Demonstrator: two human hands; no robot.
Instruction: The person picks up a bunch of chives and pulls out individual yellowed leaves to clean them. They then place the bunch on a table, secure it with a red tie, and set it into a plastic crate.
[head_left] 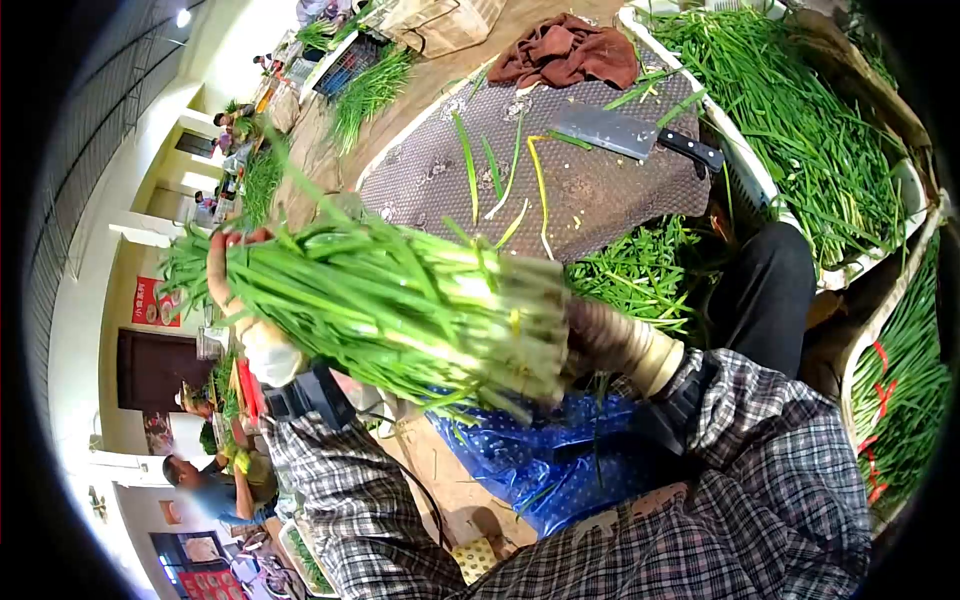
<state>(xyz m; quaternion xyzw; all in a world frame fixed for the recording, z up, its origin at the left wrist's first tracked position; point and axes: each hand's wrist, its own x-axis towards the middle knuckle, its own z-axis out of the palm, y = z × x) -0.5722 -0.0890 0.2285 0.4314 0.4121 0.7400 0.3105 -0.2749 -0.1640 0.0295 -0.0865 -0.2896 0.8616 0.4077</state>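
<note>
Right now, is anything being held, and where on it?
Yes, a green bunch: left hand at its leafy end. Right hand by the pale end, its grip too blurred to tell.

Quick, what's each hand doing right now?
Left hand: closed around the leafy part of a bunch of greens.
Right hand: blurred, at the pale stalk ends; open or closed can't be told.

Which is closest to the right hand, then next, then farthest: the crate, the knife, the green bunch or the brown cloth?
From the right hand:
1. Green bunch: its pale ends are right by the hand.
2. Knife: lying on the mat.
3. Brown cloth: at the mat's edge, past the knife.
4. Crate: beyond the mat.
</note>
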